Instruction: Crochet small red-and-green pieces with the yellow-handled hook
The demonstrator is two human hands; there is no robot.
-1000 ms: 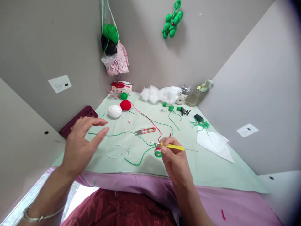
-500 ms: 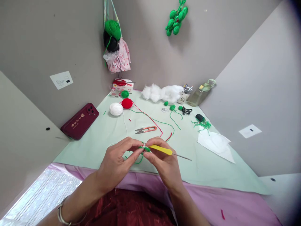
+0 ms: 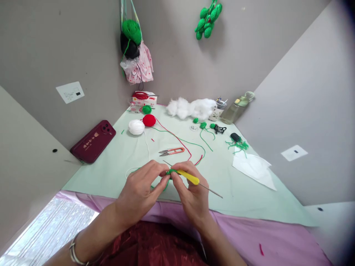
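Pinched between the fingertips of both hands is a small green crochet piece (image 3: 171,172), mostly covered by the fingers. My left hand (image 3: 142,186) grips its left side with thumb and index finger. My right hand (image 3: 192,195) holds a crochet hook (image 3: 190,177) with a yellow handle, one thin metal end pointing past the thumb side and the other toward the lower right. The right thumb and fingers also press on the crochet piece. Green yarn (image 3: 166,185) trails under the hands. Orange thread snips (image 3: 172,152) lie just beyond the fingers.
White (image 3: 136,127) and red yarn balls (image 3: 149,120) sit at the back left, near a maroon phone (image 3: 93,142). White stuffing (image 3: 191,108), a pen cup (image 3: 218,109) and a bottle (image 3: 237,108) line the back. White sheet (image 3: 253,168) lies right.
The crochet piece has turned in the fingers, showing more green and less white. The hook has tilted, its far end lower, and a thin metal tip now shows above the fingers.
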